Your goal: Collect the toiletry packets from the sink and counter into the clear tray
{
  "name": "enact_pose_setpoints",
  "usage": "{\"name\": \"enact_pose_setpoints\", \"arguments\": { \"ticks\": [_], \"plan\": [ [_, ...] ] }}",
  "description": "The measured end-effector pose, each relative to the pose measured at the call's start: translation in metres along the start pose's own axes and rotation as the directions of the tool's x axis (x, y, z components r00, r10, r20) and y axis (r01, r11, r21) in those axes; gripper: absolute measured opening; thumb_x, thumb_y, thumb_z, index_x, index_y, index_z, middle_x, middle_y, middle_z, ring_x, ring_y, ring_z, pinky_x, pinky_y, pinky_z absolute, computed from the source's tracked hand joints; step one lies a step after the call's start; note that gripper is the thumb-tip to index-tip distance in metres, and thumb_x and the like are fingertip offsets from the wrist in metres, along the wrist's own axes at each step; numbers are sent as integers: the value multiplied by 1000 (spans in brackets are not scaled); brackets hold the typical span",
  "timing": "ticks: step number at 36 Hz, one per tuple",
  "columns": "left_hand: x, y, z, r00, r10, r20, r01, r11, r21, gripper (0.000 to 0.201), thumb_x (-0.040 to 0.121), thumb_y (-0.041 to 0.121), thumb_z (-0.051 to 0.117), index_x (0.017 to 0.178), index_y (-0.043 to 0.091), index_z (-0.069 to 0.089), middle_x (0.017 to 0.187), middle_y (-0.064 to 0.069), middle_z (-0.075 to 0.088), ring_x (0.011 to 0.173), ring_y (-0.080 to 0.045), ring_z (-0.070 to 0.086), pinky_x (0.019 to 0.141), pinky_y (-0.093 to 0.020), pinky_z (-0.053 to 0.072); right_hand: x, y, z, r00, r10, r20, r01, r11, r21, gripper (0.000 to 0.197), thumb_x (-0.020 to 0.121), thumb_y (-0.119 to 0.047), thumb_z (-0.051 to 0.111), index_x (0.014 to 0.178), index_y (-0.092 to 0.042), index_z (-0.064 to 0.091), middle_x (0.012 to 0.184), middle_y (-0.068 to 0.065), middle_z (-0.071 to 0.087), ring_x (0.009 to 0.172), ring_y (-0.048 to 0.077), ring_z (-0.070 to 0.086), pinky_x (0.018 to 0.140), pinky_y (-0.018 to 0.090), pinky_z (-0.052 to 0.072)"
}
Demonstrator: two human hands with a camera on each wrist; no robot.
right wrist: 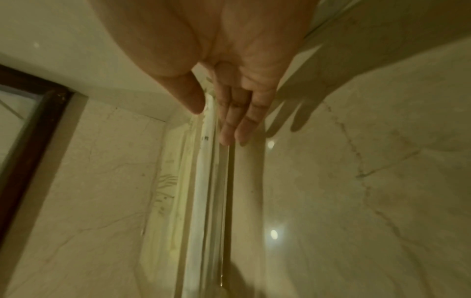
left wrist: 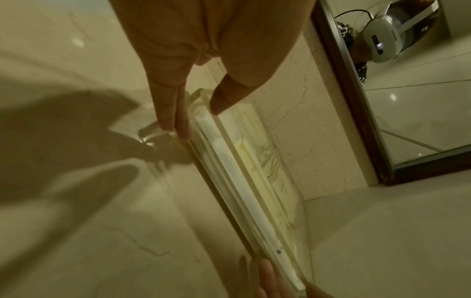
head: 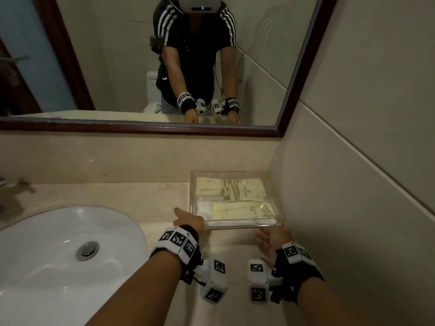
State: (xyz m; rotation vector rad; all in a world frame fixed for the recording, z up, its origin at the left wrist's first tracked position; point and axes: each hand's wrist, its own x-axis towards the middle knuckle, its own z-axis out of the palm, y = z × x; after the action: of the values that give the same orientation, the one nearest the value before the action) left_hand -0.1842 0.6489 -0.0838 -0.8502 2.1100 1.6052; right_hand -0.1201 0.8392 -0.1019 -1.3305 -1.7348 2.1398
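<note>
The clear tray point(head: 237, 225) sits on the beige counter in the corner by the right wall. Several pale yellow toiletry packets point(head: 237, 191) lie flat inside it. My left hand point(head: 188, 220) holds the tray's near left corner; in the left wrist view this hand point(left wrist: 197, 119) has its thumb on the rim and straight fingers under the tray's point(left wrist: 254, 201) edge. My right hand point(head: 270, 238) holds the near right corner. In the right wrist view that hand point(right wrist: 213, 125) pinches the tray's point(right wrist: 203, 201) near wall between thumb and fingers.
A white sink basin point(head: 58, 255) with a metal drain point(head: 87, 250) fills the lower left. A faucet point(head: 7, 184) shows at the left edge. A dark-framed mirror point(head: 141, 128) hangs above the backsplash. The tiled wall point(head: 353, 184) stands close on the tray's right.
</note>
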Motion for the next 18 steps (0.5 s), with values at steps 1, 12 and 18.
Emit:
{"name": "enact_pose_setpoints", "arguments": {
  "ticks": [1,12,18],
  "plan": [
    [1,2,0,1000,12,-2,-12,1000,-19,83,90,2,50,153,17,-1,152,-21,29,128,-41,47,105,-49,43,-1,-2,1,999,10,31,-10,1000,-13,55,89,-15,43,143,-22,32,86,16,71,59,22,62,48,27,46],
    [3,9,-8,991,88,96,-90,996,21,97,89,2,49,149,36,-19,161,-11,8,139,-38,33,108,-48,41,1,-10,6,985,32,170,-30,999,-17,75,93,-7,45,148,-32,2,101,20,66,77,25,65,60,31,49],
    [-10,10,-23,969,182,168,-235,893,383,89,89,22,57,153,21,-4,158,-18,16,140,-37,31,114,-44,33,-2,-16,3,994,-1,110,38,940,-340,74,87,-11,57,146,-17,14,92,19,65,61,25,58,51,30,48]
  ]
}}
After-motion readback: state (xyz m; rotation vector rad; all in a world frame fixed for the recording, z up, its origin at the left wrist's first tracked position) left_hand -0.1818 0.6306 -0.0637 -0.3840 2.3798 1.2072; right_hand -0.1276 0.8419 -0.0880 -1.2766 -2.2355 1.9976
